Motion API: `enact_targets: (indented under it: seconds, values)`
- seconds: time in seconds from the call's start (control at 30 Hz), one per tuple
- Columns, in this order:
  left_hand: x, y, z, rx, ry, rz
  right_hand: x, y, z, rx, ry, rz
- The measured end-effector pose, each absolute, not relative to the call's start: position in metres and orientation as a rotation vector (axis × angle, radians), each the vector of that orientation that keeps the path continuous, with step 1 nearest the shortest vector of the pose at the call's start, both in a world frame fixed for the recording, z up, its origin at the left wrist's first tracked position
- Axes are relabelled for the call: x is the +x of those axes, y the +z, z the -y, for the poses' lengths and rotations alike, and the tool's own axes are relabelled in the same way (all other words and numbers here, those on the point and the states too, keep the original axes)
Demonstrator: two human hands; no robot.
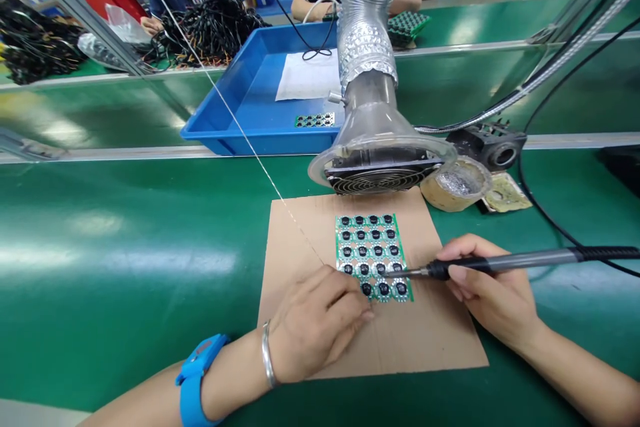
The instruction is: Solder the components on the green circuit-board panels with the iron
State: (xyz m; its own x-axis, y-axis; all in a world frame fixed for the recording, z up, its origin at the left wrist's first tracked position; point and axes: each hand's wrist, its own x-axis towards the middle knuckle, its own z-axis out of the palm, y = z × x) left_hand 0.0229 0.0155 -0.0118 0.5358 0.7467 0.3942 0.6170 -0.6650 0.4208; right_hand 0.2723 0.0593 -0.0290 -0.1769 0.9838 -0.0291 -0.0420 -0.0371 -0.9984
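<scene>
A green circuit board panel (371, 251) with rows of round black components lies on a sheet of brown cardboard (300, 233). My right hand (493, 287) grips a soldering iron (500, 261) like a pen, its metal tip over the panel's second row from the front. My left hand (320, 320) rests at the panel's front left corner, fingers curled and partly covering it. Thin solder wire (260, 161) slants down from the upper left into these fingers; its end is hidden. On my left arm are a silver bangle (269, 353) and a blue wrist strap (203, 373).
A fume extractor hood (383, 147) on a foil duct (367, 20) hangs just behind the panel. Right of it are a round tub (456, 183), an iron stand (493, 145) and a sponge (505, 192). A blue tray (260, 140) stands behind; co-workers sit opposite.
</scene>
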Motion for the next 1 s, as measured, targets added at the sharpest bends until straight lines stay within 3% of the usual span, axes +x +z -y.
enact_targets:
  seconds: [1.0]
  values:
    - [0.0283,-0.0225,-0.0249,2.513,0.803,-1.286,0.2709,-0.0245,-0.0603,-1.150,1.223,1.529]
